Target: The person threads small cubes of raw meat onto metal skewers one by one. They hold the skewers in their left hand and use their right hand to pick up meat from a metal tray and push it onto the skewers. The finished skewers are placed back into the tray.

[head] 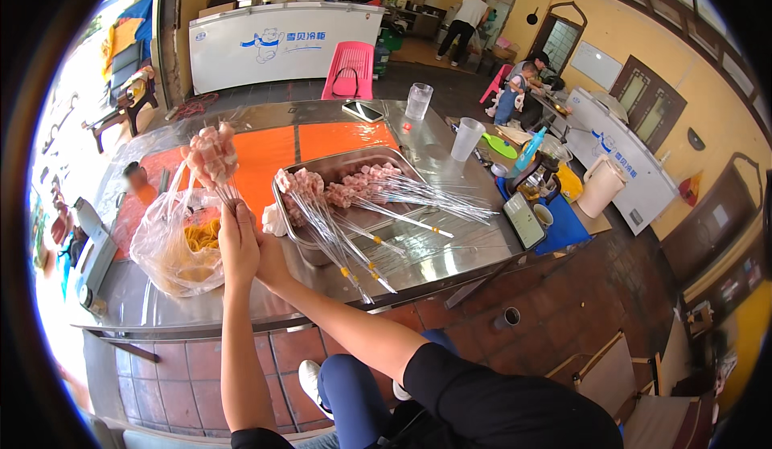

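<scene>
In front of me, a bundle of raw meat skewers [211, 156] points upward, with the meat at the top. My left hand [239, 241] grips the bundle's metal sticks just below the meat. Pressed against it is my right hand [271, 262], its fingers mostly hidden behind the left. Beside my hands, a thin plastic bag [175, 262] holds yellow rubber bands [202, 236]. To the right, a steel tray [344, 153] carries more skewers [362, 187], their sticks sticking out over its near edge. Several bundles have yellow bands [345, 272] around the sticks.
The steel table [470, 232] also bears orange mats [259, 153], a phone [362, 111] and two clear cups [418, 100]. A second phone [523, 220] leans upright near a teapot [531, 174] and a kettle [603, 185]. Other people [467, 24] are farther back. A folding chair [609, 370] stands behind right.
</scene>
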`<state>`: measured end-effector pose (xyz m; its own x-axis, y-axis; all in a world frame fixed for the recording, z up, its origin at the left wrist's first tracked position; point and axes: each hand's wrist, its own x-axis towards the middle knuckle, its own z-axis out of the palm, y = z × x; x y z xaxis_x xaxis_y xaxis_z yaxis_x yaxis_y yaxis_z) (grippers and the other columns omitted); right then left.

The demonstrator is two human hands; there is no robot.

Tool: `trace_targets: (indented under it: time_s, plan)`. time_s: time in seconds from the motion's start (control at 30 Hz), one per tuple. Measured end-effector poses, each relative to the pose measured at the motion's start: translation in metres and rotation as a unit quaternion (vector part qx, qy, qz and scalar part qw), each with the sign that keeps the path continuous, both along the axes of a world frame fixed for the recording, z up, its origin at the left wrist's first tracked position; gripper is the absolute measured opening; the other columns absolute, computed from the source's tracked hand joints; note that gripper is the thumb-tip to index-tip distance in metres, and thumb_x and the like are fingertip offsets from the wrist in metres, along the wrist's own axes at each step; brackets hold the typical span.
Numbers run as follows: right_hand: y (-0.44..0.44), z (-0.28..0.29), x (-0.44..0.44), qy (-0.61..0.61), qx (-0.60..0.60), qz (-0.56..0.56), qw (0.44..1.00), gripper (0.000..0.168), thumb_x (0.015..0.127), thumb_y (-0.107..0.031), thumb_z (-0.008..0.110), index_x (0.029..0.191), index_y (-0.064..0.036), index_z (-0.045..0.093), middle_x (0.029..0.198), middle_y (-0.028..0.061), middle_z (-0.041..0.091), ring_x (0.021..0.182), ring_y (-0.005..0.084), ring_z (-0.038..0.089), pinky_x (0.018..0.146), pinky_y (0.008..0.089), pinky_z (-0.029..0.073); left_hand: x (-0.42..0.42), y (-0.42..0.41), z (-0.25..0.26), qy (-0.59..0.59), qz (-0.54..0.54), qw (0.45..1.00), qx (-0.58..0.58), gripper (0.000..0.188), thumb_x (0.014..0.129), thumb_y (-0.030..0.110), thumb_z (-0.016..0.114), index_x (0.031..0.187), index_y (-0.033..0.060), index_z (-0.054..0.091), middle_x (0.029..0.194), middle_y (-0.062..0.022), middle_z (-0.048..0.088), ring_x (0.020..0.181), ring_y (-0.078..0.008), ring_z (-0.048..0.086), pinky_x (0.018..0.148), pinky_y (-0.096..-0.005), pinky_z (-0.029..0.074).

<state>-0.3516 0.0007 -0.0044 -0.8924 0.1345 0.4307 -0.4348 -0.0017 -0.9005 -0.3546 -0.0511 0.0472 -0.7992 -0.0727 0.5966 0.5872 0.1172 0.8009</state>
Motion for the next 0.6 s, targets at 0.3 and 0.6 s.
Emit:
trace_targets:
  time_s: [0.3, 0.6]
  plan:
    - [-0.003, -0.006, 0.002, 0.044, -0.009, -0.001, 0.999, 0.016, 0.073, -0.013, 0.059, 0.069, 0.003, 0.056, 0.056, 0.0106, 0.055, 0.052, 0.0132, 0.050, 0.049, 0.0288, 0.039, 0.003, -0.001, -0.009, -0.012, 0.015, 0.999, -0.034, 0.015, 0.094, 0.016, 0.036, 0.089, 0.0038, 0.044, 0.064, 0.0032, 0.035, 0.051, -0.0037, 0.029, 0.043, -0.0198, 0.025]
    - [0.014, 0.000, 0.004, 0.014, 0.046, 0.022, 0.999, 0.017, 0.076, -0.014, 0.058, 0.090, -0.003, 0.055, 0.077, 0.0093, 0.060, 0.069, 0.0104, 0.051, 0.060, 0.0274, 0.042, 0.001, -0.004, 0.008, -0.043, 0.060, 0.997, -0.030, 0.012, 0.087, 0.008, 0.039, 0.095, -0.0001, 0.046, 0.067, -0.0056, 0.046, 0.057, -0.0205, 0.045, 0.050, -0.0314, 0.038]
